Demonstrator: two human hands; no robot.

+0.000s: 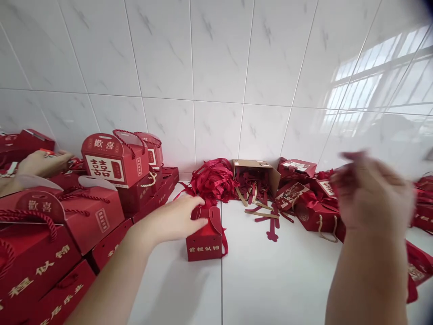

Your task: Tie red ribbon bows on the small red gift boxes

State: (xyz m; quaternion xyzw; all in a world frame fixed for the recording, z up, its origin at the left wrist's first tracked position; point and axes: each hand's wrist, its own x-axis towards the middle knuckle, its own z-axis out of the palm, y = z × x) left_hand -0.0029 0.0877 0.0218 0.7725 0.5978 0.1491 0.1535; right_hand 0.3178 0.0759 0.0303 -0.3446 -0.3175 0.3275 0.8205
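your half-open left hand (174,219) seemingly steadies a red gift box (203,241); curled right hand (377,194), hold unclear; next needs light pressure

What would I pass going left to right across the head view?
Another person's hand, double-happiness box, left hand, small box, open carton, bow-topped box, right hand.

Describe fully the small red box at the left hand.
The small red box, apparently card, stands upright on the white table. Pale gold characters line its lower front; its top panels taper upward. Red ribbon shows at its right. The left hand overlaps its upper left; grip is unclear.
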